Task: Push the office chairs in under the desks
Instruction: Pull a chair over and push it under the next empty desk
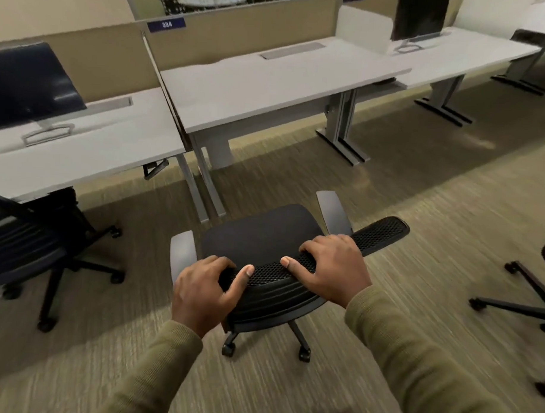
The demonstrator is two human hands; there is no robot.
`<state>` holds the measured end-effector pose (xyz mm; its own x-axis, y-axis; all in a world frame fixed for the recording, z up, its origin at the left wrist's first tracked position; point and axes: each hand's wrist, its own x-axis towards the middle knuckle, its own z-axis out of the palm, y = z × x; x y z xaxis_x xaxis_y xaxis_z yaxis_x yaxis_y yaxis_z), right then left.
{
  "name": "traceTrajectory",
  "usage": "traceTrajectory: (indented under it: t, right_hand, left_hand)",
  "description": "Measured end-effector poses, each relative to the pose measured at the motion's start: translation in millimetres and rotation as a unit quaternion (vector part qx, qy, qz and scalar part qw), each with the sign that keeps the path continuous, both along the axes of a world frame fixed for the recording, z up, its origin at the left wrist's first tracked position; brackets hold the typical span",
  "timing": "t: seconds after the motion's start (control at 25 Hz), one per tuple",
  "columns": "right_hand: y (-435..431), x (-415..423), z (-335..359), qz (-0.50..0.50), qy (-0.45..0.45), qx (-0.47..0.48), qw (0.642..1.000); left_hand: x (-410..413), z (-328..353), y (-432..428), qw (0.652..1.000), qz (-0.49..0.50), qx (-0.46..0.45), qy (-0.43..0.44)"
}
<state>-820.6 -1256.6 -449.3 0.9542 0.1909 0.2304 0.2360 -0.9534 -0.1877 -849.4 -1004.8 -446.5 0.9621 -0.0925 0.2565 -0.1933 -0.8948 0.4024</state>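
Note:
A black office chair with grey armrests stands on the carpet in front of me, its seat facing a white desk. The seat is out in the open, a short way from the desk's front edge. My left hand grips the left end of the chair's mesh backrest top. My right hand grips the same backrest top nearer its middle. Both thumbs press on the near side of the backrest.
A second black chair sits partly under the left desk, which carries a monitor. The base of another chair shows at the right edge. More desks and a monitor stand at the back right. Grey desk legs rest on the carpet.

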Motion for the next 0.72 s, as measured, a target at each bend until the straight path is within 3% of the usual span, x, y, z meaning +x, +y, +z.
traceTrajectory:
  t: [0.36, 0.72]
  right_hand:
    - [-63.9, 159.2, 1.3, 0.075, 0.007, -0.006, 0.997]
    - [-94.7, 341.1, -6.2, 0.097, -0.040, -0.018, 0.994]
  left_hand:
    - [140.5, 0.6, -62.4, 0.994, 0.108, 0.010, -0.002]
    - [312.5, -8.0, -92.5, 0.991, 0.130, 0.006, -0.011]
